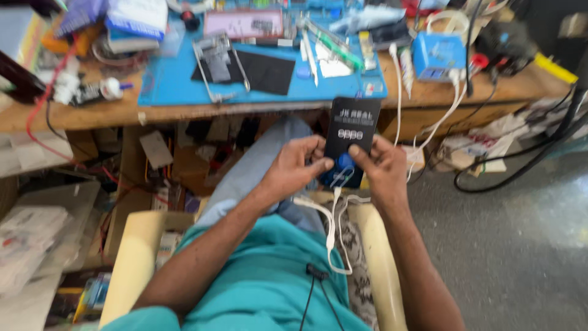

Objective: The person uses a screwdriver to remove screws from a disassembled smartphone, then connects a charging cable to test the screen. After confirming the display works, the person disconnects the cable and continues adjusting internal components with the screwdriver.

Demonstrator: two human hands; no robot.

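Left hand (293,170) and right hand (380,167) both clenched on lower end of black device (351,133), over lap. Long axis runs away from body, top toward table (92,110). Blue part (343,167) and white cable (334,227) below grip; lower edge hidden, blurred.

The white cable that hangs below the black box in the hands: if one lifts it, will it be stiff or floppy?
Probably floppy: the white cable droops in loose loops under the black box. It looks thin, so likely light. It may snag, since it trails over the lap.

Black flat package (351,132) (white print) above lap.
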